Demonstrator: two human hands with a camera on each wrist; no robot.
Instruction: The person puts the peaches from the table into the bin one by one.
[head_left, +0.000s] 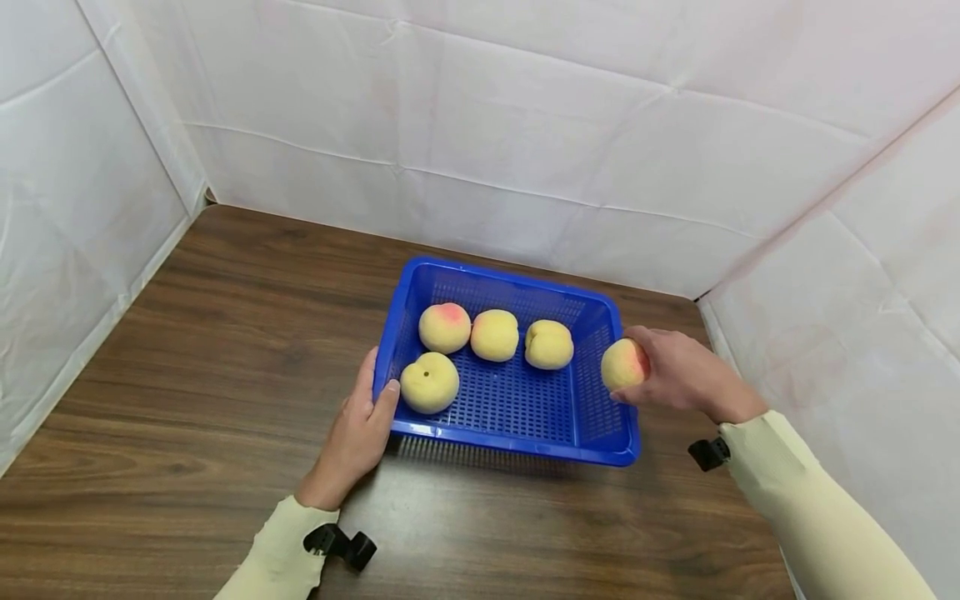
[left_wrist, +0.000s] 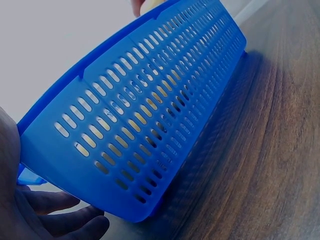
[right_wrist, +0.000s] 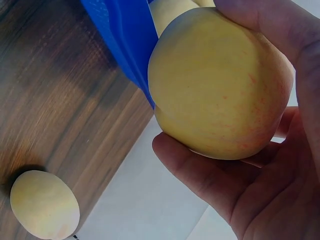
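Note:
A blue plastic basket with slotted walls sits on the table. My left hand grips its left rim near the front corner, thumb over the rim and fingers along the outside. Several yellow peaches lie in the basket: a row across the back, with one peach in front at the left. At the basket's right rim my right hand holds another peach, yellow with a red blush. In the right wrist view that hand's fingers and thumb wrap round the peach.
One more peach lies on the wooden table outside the basket, seen in the right wrist view. White sheeting stands as walls behind and at both sides of the table. Both wrists wear small black devices.

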